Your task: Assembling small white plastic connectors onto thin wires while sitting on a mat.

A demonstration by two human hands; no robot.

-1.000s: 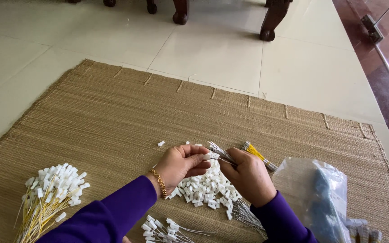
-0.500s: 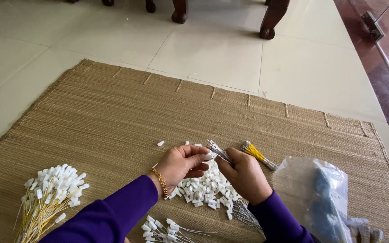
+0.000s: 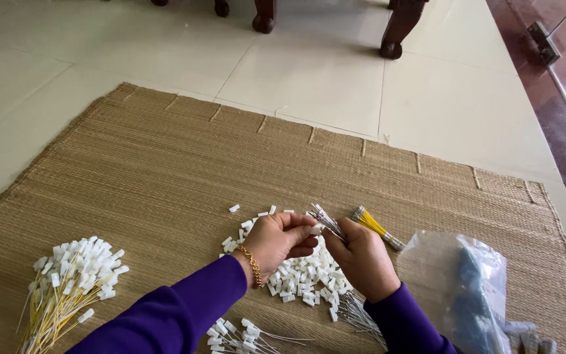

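partly hidden: white connector [image 3: 314,229] between left-hand fingers [image 3: 299,226]

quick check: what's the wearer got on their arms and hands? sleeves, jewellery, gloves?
Both arms wear long purple sleeves down to the wrists. The left hand is bare, with a gold chain bracelet at the wrist. The right hand is bare too; no gloves, and no jewellery shows on it.

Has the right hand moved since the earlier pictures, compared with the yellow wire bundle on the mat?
Yes, a little. The right hand has slid left toward the left hand, uncovering more of the yellow wire bundle, which was partly hidden behind it before.
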